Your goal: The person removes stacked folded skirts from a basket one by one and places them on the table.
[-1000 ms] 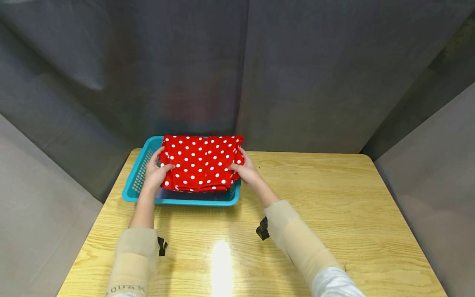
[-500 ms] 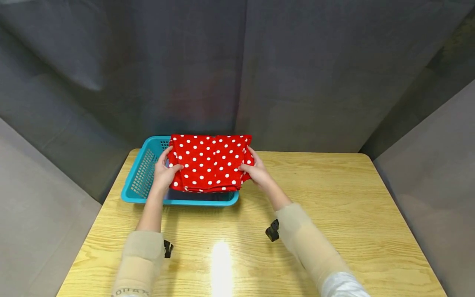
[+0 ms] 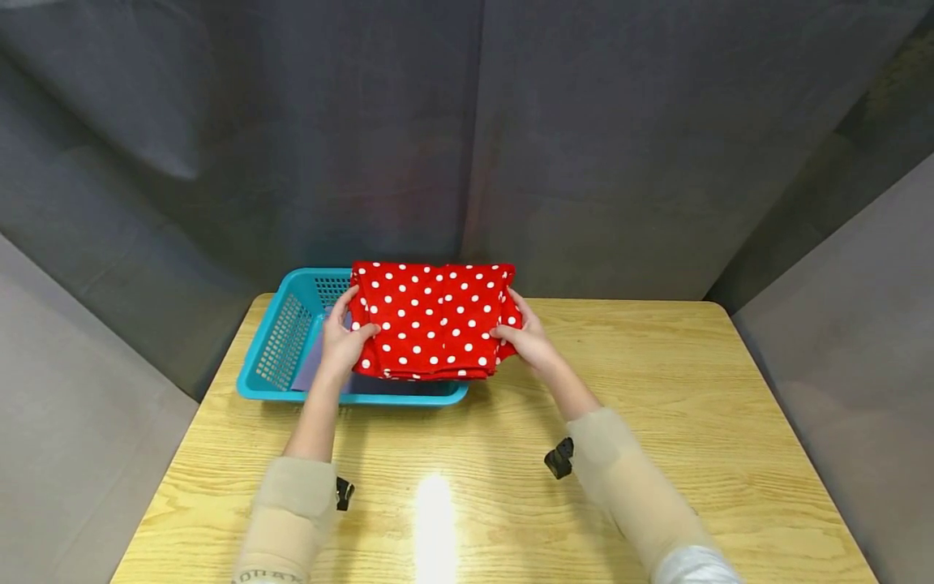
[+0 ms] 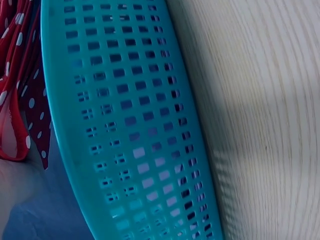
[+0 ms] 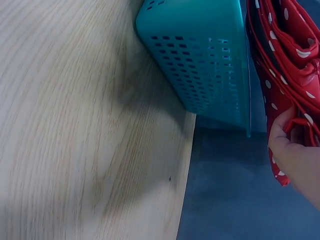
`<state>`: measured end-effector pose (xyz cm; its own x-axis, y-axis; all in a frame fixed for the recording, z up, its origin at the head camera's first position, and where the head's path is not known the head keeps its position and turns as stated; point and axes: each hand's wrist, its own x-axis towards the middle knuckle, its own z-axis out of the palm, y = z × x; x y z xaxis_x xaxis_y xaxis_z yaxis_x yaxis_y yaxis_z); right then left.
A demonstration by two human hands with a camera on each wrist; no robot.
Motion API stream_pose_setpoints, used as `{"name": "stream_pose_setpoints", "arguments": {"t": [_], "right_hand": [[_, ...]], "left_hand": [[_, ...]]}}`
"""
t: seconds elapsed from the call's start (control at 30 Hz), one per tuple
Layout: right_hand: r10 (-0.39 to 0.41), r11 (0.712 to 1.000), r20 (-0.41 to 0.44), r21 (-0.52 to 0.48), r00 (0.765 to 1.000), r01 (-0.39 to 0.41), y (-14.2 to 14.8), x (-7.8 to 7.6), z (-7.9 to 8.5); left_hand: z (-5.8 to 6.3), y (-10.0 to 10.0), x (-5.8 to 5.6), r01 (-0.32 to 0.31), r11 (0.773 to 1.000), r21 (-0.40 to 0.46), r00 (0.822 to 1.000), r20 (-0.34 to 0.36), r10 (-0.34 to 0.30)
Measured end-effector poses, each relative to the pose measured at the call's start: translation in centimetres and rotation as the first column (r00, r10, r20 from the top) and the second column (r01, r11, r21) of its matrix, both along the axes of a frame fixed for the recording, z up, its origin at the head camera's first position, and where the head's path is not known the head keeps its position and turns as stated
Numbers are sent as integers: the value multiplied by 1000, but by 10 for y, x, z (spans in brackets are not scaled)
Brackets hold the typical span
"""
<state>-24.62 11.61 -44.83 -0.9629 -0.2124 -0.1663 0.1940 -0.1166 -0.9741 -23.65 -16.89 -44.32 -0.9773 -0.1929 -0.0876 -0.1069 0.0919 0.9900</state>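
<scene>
A folded red cloth with white polka dots [image 3: 434, 320] is held up between both hands, over the right part of a turquoise plastic basket [image 3: 251, 381]. My left hand [image 3: 344, 341] grips its left edge, thumb on top. The right hand [image 3: 531, 339] pinches the opposite edge the same way, and in the right wrist view the fingers [image 5: 287, 145] curl round several layers of the fabric. Inside the basket lies a flat purple piece [image 3: 308, 369], partly hidden by the left hand and the cloth. The left wrist view shows the basket's perforated side wall [image 4: 125, 115] close up.
The basket stands at the back left of a light wooden table [image 3: 657, 405]. Behind the table's far edge hangs a dark grey curtain [image 3: 606, 162]. Grey panels rise at both sides. A black device [image 3: 560, 459] sits at the right wrist.
Both hands have carried the polka-dot cloth to the right, its right end now past the basket's right rim. More of the basket's left inside and the purple piece shows. The basket stays put.
</scene>
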Motion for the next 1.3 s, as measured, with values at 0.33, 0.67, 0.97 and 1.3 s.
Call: {"name": "stream_pose_setpoints", "arguments": {"t": [0.33,0.67,0.97,1.3], "right_hand": [[14,1000,-39,-11,999,-14,22,5,1],[27,1000,-36,0,999,-27,41,13,13],[36,999,-37,9,999,-35,57,19,19],[21,1000,-33,20,999,-20,80,15,4]], "left_hand": [[-4,19,2,1,999,32,1000,-24,0],[-4,39,7,4,999,54,999,-45,-2],[-6,57,12,8,995,103,998,-65,-1],[-8,76,14,15,994,111,995,-98,-4]]}}
